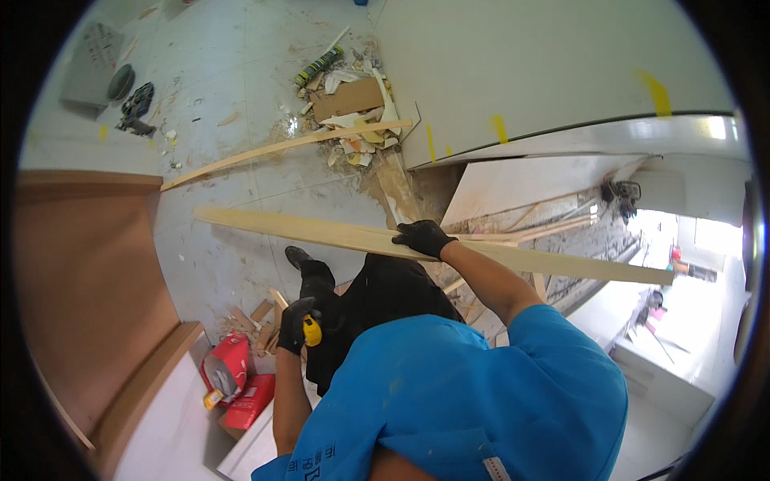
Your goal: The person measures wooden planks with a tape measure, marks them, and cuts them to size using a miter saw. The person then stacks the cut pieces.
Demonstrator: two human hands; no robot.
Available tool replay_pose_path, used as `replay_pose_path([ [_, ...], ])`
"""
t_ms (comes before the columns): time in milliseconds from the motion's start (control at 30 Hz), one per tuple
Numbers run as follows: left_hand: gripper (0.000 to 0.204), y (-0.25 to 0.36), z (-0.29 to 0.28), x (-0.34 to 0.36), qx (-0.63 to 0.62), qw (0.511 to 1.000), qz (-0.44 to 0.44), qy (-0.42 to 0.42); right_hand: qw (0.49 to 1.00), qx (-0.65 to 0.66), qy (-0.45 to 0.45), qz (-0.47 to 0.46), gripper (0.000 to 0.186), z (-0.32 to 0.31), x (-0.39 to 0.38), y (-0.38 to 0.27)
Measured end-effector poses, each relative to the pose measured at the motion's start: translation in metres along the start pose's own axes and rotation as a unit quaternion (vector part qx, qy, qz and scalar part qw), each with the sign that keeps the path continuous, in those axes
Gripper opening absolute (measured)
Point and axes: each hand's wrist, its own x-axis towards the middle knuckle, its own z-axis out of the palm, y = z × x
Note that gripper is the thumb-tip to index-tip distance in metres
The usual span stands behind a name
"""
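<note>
A long pale wooden plank [321, 229] stretches across in front of me, from the left over the floor to the far right. Gripping it near its middle is my right hand [425, 240], in a black glove, fingers over the upper face. Low on the left, beside my leg, my left hand [295, 327], also black-gloved, is closed around a yellow tape measure [312, 330]. A thin pale strip [278, 299] juts up just behind that hand; whether the hand touches it I cannot tell.
Another thin wooden strip [265, 155] lies ahead, ending by a debris heap with cardboard [347, 99]. A brown open cabinet [88, 248] stands left, red bags [249, 401] and wood offcuts [262, 311] near it. A large white panel [545, 72] with yellow tape rises ahead right.
</note>
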Motion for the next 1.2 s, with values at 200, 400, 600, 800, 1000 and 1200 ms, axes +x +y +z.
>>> replay_pose_path([
  [200,0.019,0.068,-0.108,0.032,0.113,0.991,-0.063,0.031,0.998,-0.022,0.033,-0.050,0.033,0.066,0.090,-0.004],
  [400,0.019,0.149,-0.125,0.091,0.083,0.988,-0.122,0.050,0.993,0.008,0.045,-0.109,0.028,0.092,0.173,-0.005],
  [600,0.025,0.167,-0.156,0.225,0.143,0.980,-0.138,0.019,0.999,0.006,-0.006,-0.053,0.024,0.161,0.241,0.027],
  [800,0.029,0.184,-0.225,0.392,0.395,0.895,0.127,-0.161,0.997,-0.027,-0.077,-0.008,0.020,0.230,0.308,0.059],
  [1000,0.023,0.227,-0.238,0.487,0.300,0.948,0.015,-0.103,0.994,0.110,-0.014,0.003,0.036,0.314,0.351,0.103],
  [1200,0.029,0.236,-0.220,0.552,0.324,0.933,-0.006,-0.154,0.988,0.134,-0.064,0.052,0.045,0.349,0.385,0.117],
])
